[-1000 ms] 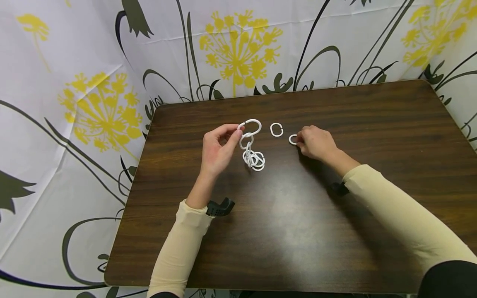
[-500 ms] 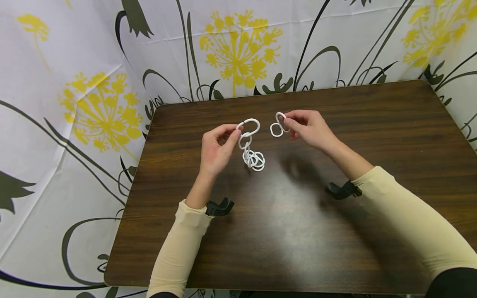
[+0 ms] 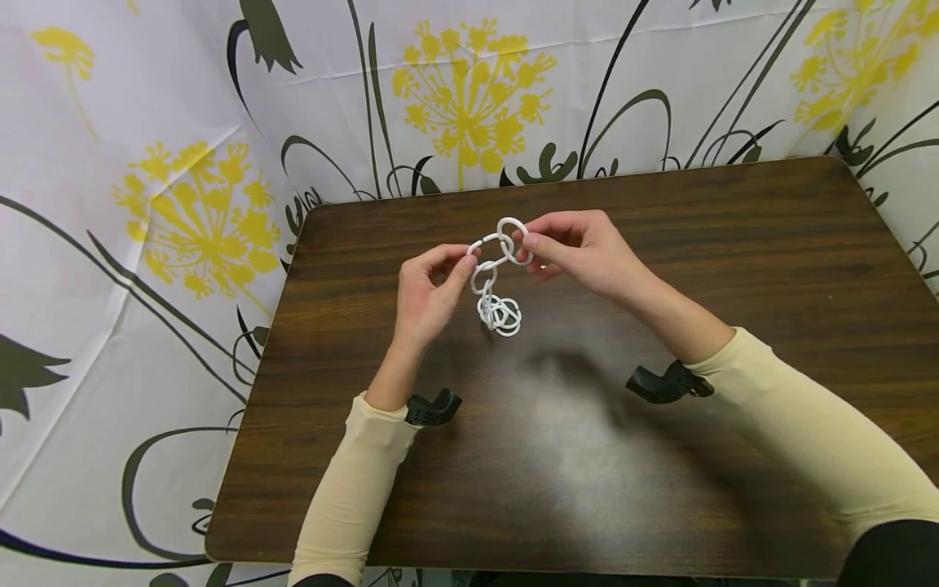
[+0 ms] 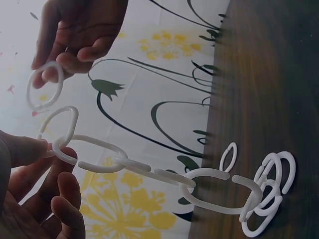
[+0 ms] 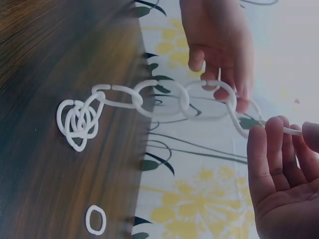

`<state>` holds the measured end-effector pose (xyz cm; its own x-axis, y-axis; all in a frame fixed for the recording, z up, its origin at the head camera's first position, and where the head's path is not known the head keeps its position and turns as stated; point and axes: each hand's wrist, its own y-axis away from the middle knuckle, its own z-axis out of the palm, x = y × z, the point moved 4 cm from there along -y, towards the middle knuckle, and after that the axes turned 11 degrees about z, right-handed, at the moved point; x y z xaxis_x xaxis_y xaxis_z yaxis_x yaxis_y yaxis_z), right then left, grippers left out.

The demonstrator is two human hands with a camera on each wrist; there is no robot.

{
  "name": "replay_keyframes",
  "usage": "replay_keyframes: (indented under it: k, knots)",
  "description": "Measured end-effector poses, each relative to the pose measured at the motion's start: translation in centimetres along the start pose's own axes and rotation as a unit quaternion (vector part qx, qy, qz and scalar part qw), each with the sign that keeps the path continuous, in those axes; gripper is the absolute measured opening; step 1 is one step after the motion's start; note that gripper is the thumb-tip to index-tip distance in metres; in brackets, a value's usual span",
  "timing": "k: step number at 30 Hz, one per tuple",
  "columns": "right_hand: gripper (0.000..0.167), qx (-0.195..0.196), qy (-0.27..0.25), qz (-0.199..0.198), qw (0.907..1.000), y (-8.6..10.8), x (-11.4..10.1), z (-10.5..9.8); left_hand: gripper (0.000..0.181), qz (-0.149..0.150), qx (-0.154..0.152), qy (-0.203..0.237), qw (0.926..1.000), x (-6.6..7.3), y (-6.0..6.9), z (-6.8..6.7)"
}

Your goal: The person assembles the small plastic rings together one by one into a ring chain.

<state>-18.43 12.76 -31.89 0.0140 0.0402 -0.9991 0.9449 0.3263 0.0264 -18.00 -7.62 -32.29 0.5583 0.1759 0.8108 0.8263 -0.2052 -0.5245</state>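
A chain of white plastic links (image 3: 502, 316) hangs from my left hand (image 3: 431, 295), its lower end heaped on the dark wooden table (image 3: 440, 473). Thumb and fingers of the left hand pinch the top link (image 4: 76, 122). My right hand (image 3: 575, 249) pinches a separate white link (image 4: 60, 82) by one side. From the head, this link overlaps the chain's top link; the left wrist view shows them very close, and I cannot tell whether they are hooked. Another loose link (image 5: 88, 219) lies on the table, hidden by the right hand in the head view.
A white curtain (image 3: 308, 106) with yellow and grey-green plant prints hangs behind the table and along its left side. Black wrist mounts (image 3: 434, 408) sit at both sleeve cuffs.
My right hand picked one link up from the table and carried it left to the chain's top link. The left hand has stayed nearly still, holding the chain.
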Motion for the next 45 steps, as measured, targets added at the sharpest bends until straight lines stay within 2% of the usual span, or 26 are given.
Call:
replay_keyframes:
  k: [6,15,17,18,22,25,32,38,45]
  knots:
    - [0.02,-0.011,0.041,-0.014,0.999,-0.5,-0.1,1.2,0.016,-0.001,-0.001,-0.003,1.0,0.2,0.0,0.0]
    - [0.018,-0.011,0.081,-0.023,0.9964,-0.9,-0.1,1.8,0.015,-0.002,-0.005,-0.007,1.0,0.3,0.0,0.0]
    - [0.017,-0.011,0.088,-0.027,0.9957,-1.0,0.0,1.8,0.015,0.003,-0.005,-0.009,0.9999,-0.7,0.0,0.0]
    - [0.017,-0.012,0.09,-0.028,0.9955,-1.0,0.0,1.9,0.015,0.001,-0.006,-0.01,0.9999,-0.7,0.0,0.0]
    - [0.015,-0.016,0.094,-0.027,0.9951,-1.1,0.1,2.1,0.016,0.009,-0.006,-0.018,0.9998,-2.8,0.2,-0.1]
    - [0.014,-0.017,0.097,-0.025,0.9948,-1.1,0.1,2.2,0.016,0.01,-0.007,-0.023,0.9997,-2.8,0.2,-0.1]
    - [0.014,-0.017,0.118,-0.032,0.9923,-1.5,0.1,2.4,0.014,0.018,-0.007,-0.03,0.9994,0.4,0.1,0.1]
    - [0.013,-0.013,0.122,-0.018,0.9923,-1.6,0.0,2.4,0.012,0.04,-0.005,-0.043,0.9983,0.6,0.2,0.2]
    - [0.014,0.013,0.116,-0.01,0.9932,-1.7,0.3,1.8,0.011,0.033,-0.003,-0.04,0.9986,0.5,0.2,0.0]
